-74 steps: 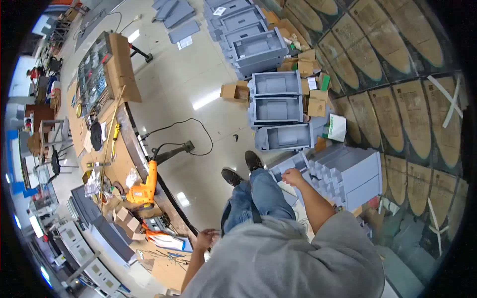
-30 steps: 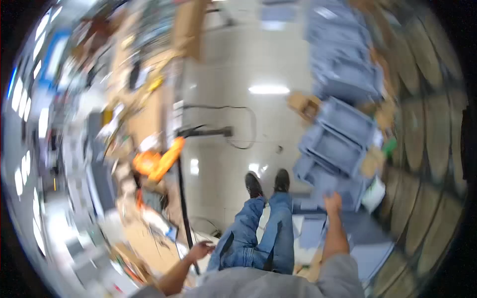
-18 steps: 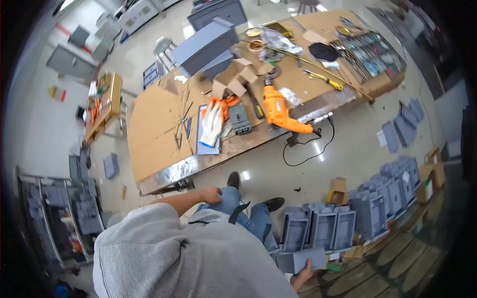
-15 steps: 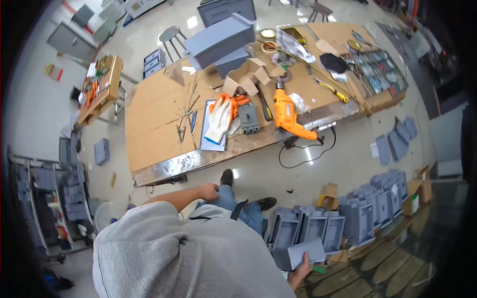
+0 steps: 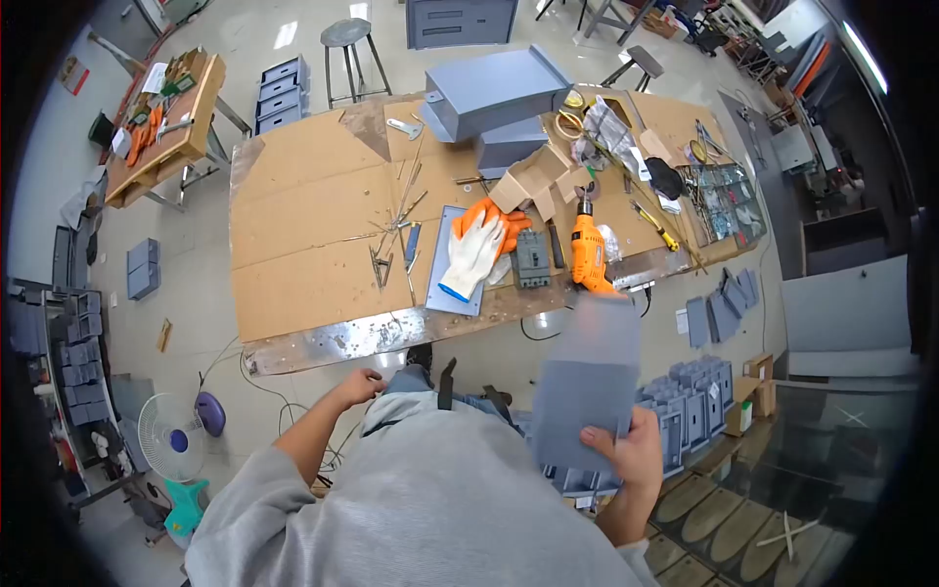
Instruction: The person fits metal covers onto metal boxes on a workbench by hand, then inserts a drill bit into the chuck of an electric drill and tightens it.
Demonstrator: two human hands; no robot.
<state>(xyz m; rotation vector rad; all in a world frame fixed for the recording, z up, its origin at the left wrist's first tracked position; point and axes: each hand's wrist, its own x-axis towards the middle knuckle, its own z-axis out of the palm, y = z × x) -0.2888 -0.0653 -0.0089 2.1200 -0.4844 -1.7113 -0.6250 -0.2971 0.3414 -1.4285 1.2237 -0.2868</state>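
Observation:
My right hand (image 5: pixel 631 445) is closed on a grey metal panel (image 5: pixel 587 396), thumb on its face. The panel is held up in front of the table's near edge, its upper part paler and blurred. My left hand (image 5: pixel 360 385) hangs near my waist by the table's edge, fingers loosely apart and holding nothing. Beyond the panel, an orange power drill (image 5: pixel 588 249) lies on the table, its handle end partly hidden. Left of the drill are a dark grey circuit breaker (image 5: pixel 531 259) and white-and-orange work gloves (image 5: pixel 476 252) on a flat grey plate (image 5: pixel 438 284).
The cardboard-covered table (image 5: pixel 303 235) bears loose drill bits, a large grey box (image 5: pixel 499 90), an open carton (image 5: pixel 538 181) and a tray of hardware (image 5: pixel 722 201). Grey boxes (image 5: pixel 690 406) stand on the floor at right. A fan (image 5: pixel 171 437) and cables are at left.
My right hand has raised the grey panel from beside the floor boxes to in front of the table. My left hand has moved slightly left and its fingers have loosened. The view has shifted.

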